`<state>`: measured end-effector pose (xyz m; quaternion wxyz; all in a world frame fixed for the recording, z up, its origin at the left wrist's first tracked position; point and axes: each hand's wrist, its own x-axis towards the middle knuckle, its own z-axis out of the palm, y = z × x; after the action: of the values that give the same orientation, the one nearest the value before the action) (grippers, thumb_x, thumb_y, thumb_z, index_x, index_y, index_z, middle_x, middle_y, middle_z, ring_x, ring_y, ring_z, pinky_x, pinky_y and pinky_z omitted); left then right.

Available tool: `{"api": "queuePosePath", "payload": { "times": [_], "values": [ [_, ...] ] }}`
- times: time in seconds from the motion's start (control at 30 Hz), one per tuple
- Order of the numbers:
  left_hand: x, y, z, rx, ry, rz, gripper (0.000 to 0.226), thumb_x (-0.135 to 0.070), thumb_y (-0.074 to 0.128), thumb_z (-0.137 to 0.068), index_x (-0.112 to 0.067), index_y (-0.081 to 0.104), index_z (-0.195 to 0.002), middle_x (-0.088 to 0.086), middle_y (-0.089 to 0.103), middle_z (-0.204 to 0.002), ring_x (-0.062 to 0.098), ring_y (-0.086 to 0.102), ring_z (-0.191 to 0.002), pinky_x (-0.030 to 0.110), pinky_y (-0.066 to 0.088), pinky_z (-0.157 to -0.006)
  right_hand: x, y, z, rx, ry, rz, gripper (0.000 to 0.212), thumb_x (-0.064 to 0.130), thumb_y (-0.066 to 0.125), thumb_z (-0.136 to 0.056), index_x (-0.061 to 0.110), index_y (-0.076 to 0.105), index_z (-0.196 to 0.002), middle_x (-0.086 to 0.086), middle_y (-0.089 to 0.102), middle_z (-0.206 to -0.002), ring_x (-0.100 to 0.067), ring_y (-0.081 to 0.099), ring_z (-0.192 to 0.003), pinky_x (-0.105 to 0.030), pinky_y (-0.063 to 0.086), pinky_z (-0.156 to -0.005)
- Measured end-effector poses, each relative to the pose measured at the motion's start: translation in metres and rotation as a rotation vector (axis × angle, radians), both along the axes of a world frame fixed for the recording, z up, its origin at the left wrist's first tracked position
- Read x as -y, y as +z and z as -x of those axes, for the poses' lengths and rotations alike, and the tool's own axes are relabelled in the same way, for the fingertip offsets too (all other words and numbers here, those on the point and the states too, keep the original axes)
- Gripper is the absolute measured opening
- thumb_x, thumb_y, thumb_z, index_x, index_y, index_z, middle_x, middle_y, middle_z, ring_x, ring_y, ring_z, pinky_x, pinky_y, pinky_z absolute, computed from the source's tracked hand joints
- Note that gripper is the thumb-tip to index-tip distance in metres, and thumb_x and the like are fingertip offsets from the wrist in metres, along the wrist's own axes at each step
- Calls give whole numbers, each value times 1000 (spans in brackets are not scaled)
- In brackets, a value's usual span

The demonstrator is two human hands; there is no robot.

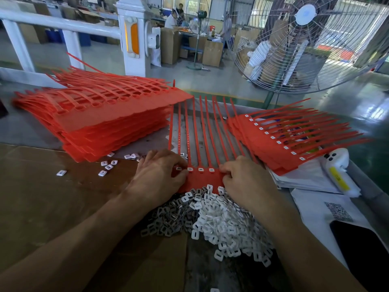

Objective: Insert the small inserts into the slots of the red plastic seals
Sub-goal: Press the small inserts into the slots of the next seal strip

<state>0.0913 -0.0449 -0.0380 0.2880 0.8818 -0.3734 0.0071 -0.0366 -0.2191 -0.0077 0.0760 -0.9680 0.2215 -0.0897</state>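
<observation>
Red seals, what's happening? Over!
Both hands, left and right, pressing on the seal sheet. Four inserts seated between them. Loose insert pile just below, nothing blocking.

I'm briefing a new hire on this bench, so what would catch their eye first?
Red dominates: a tall stack of red seal sheets at the left, a fanned stack with inserts fitted at the right. Between them, the left hand and right hand work on one sheet, above a heap of white inserts.

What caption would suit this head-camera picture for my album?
Both hands, left hand and right hand, press white inserts into a red seal strip between two red stacks.
</observation>
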Motion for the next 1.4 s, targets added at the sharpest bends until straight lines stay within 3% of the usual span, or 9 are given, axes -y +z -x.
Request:
{"api": "queuePosePath", "payload": {
  "times": [0.13,0.27,0.5,0.87,1.03,1.17,1.4],
  "values": [
    [1,0,0,-2,1,-4,28,-51,57,-95,-42,62,-121,-16,50,-136,10,30,-131,33,21,-106,6,-2,7,92,25,-127,31,16,54,-100,26,71,-125,1,65,-120,-17,62,-109,-33,49,-93],
    [0,-1,-1,3,0,-7,28,-51,57,-95,-42,62,-122,-16,50,-137,10,30,-131,34,21,-106,13,-2,15,135,60,-207,32,15,57,-101,29,71,-125,8,66,-121,-4,56,-105,-20,40,-91],
    [1,-2,-1,8,-1,10,27,-50,57,-95,-41,64,-120,-16,51,-135,10,31,-130,33,22,-104,12,-2,13,126,59,-186,30,15,56,-101,28,74,-121,4,64,-118,-9,59,-107,-24,45,-98],
    [0,-1,-1,13,1,-6,28,-50,56,-96,-42,63,-121,-16,51,-136,12,32,-131,37,24,-110,6,-1,11,124,47,-164,29,18,57,-98,30,74,-117,6,63,-113,-10,61,-100,-32,51,-93],
    [0,-1,-1,11,-1,-6,28,-51,57,-95,-43,62,-121,-16,50,-136,11,31,-132,37,23,-111,1,-7,13,158,62,-152,25,20,59,-99,24,72,-120,5,66,-112,-7,62,-94,-19,46,-76],
    [0,1,0,13,-3,-7,28,-51,57,-95,-43,62,-121,-16,50,-136,11,31,-131,36,23,-111,2,-6,10,149,34,-157,27,21,57,-100,24,72,-122,5,67,-118,-6,61,-93,-15,44,-73],
    [-1,0,0,21,0,-1,27,-50,57,-95,-41,63,-121,-16,52,-133,11,33,-128,32,23,-107,4,-3,8,95,30,-135,32,21,54,-98,28,73,-123,3,63,-119,-12,62,-100,-32,52,-91]
  ]
}}
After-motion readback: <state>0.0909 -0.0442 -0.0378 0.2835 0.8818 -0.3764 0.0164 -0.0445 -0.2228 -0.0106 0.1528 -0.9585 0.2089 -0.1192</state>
